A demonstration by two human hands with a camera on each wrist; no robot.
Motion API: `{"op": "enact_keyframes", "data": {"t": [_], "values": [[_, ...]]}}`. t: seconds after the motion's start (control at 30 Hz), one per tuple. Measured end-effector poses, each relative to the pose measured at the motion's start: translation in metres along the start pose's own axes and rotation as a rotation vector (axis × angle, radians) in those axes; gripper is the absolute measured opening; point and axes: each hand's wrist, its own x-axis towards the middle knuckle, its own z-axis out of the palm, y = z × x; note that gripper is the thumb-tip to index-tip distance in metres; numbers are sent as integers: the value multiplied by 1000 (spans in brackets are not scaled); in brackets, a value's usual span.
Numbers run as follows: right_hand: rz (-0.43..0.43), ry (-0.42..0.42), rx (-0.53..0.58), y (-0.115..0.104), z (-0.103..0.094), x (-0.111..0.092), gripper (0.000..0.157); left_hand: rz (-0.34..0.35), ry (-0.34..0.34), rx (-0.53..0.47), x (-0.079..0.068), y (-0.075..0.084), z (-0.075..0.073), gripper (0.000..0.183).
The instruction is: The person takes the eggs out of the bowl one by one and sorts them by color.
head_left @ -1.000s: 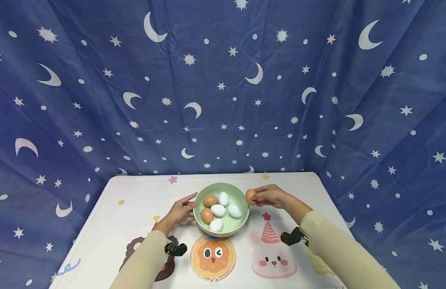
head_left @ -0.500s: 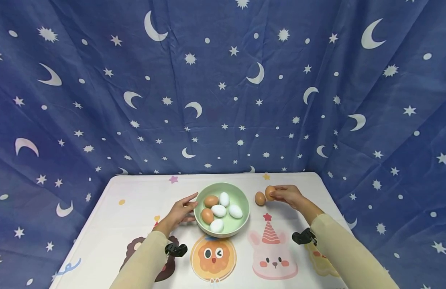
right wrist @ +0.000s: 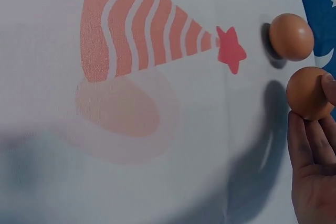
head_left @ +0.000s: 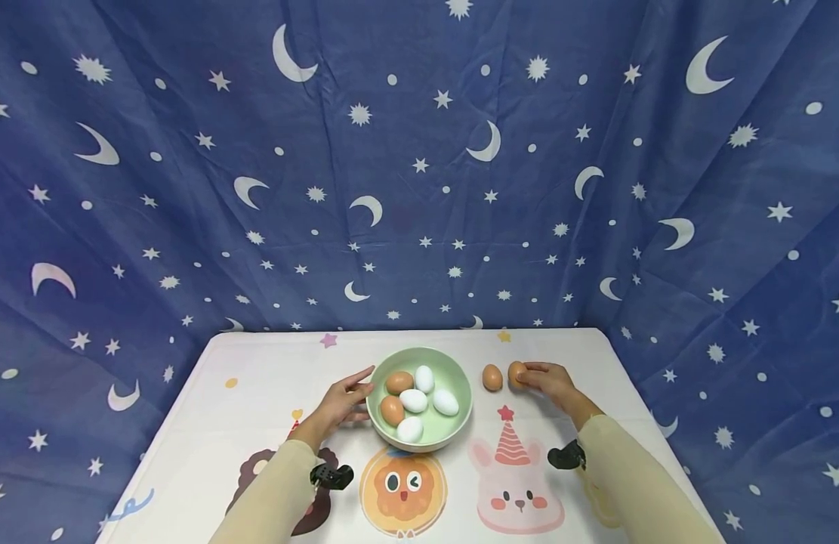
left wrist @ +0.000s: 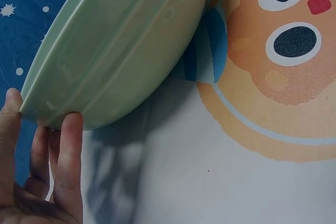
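Observation:
My right hand (head_left: pixel 548 381) pinches a brown egg (right wrist: pixel 307 94) between thumb and fingertips, low over the cloth right of the bowl. A second brown egg (head_left: pixel 492 378) lies on the cloth just left of the held one. The light green bowl (head_left: pixel 424 447) stands mid-table with several eggs inside, white ones such as this white egg (head_left: pixel 446 402) and two brown, one of them the brown egg (head_left: pixel 399 382). My left hand (head_left: pixel 340 403) has its fairly straight, spread fingers against the bowl's left side; in the left wrist view the fingertips (left wrist: pixel 72 121) meet its outer wall.
A white tablecloth (head_left: pixel 256 423) printed with cartoon figures covers the table. Behind it and at the sides hangs a blue curtain (head_left: pixel 419 196) with moons and stars. A black wrist device (head_left: pixel 332 476) shows at the left sleeve.
My right hand has carried the brown egg from beside the bowl's rim rightward, then lowered it beside the other brown egg. The left hand stays at the bowl.

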Motion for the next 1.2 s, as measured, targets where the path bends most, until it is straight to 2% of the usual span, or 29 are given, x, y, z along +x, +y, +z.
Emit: {"op": "enact_keyframes", "data": {"t": [0.27,0.97,1.2], "values": [[30,27,-14,7,5,2,54,1,4,-2,-1,-2,2,49],[-5,54,48,13,14,6,54,11,-13,-18,0,-2,1,50],[-3,62,16,13,17,6,54,15,-11,-3,-1,-1,0,49]]}}
